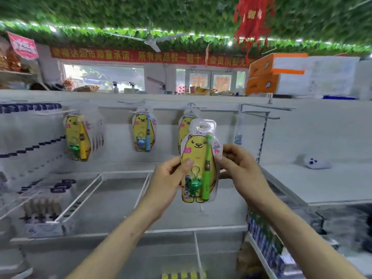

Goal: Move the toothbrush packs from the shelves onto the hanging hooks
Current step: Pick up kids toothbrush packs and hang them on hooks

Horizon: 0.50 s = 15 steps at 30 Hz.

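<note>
I hold a toothbrush pack (pixel 198 158) upright in front of the back panel: a yellow bear card with a green brush and a green frog charm. My left hand (pixel 171 176) pinches its left edge, thumb on the front. My right hand (pixel 239 168) grips its right edge. Just behind its top hangs another bear pack (pixel 184 127) on a hook (pixel 191 106). Two more hooks carry a pack with a yellow brush (pixel 77 137) and a pack with a blue brush (pixel 144 133). An empty double hook (pixel 261 115) sticks out to the right.
White wire dividers (pixel 80 196) split the shelf below; small bottles (pixel 42 208) stand in its left bay. A right-hand shelf (pixel 322 184) carries a small white toy (pixel 316 163). Boxed goods (pixel 263 236) line the lower right shelf. Orange-and-white cartons (pixel 281 73) sit on top.
</note>
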Available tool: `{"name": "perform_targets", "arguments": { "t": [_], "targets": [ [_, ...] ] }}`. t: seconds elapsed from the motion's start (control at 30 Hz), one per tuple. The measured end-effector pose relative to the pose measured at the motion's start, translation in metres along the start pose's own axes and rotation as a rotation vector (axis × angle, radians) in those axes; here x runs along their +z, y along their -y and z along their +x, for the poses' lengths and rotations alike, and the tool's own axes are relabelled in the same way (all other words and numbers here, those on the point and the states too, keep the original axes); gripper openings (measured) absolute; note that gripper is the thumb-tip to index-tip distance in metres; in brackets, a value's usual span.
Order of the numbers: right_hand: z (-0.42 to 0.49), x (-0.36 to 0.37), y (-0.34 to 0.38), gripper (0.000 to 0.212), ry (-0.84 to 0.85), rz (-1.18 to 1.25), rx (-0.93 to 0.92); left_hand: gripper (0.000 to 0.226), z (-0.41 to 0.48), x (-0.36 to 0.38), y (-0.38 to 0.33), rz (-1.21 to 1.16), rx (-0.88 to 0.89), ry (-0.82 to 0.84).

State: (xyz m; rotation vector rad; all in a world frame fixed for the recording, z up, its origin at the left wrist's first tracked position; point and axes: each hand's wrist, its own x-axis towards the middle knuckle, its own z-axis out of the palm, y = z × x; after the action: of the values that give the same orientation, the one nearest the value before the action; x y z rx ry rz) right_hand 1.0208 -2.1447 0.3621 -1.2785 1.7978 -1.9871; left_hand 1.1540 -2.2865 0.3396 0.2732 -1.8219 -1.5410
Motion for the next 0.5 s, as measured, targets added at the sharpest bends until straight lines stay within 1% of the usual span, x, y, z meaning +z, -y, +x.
{"name": "perform_targets", "arguments": {
  "t": [0.1, 0.23, 0.4, 0.5],
  "targets": [
    [0.010, -0.017, 0.002, 0.012, 0.044, -0.001, 0.000, 0.024, 0.004, 0.016, -0.006, 0.001, 0.004, -0.072],
    [0.021, -0.021, 0.004, 0.011, 0.069, 0.029, 0.007, 0.026, 0.007, 0.025, -0.010, -0.030, 0.002, -0.147],
    [0.031, -0.014, 0.005, 0.011, 0.102, 0.089, 0.006, 0.026, 0.009, 0.022, -0.013, -0.051, 0.007, -0.199],
    [0.035, -0.011, 0.006, 0.012, 0.106, 0.116, 0.005, 0.027, 0.012, 0.018, -0.014, -0.053, 0.001, -0.203]
  ]
}}
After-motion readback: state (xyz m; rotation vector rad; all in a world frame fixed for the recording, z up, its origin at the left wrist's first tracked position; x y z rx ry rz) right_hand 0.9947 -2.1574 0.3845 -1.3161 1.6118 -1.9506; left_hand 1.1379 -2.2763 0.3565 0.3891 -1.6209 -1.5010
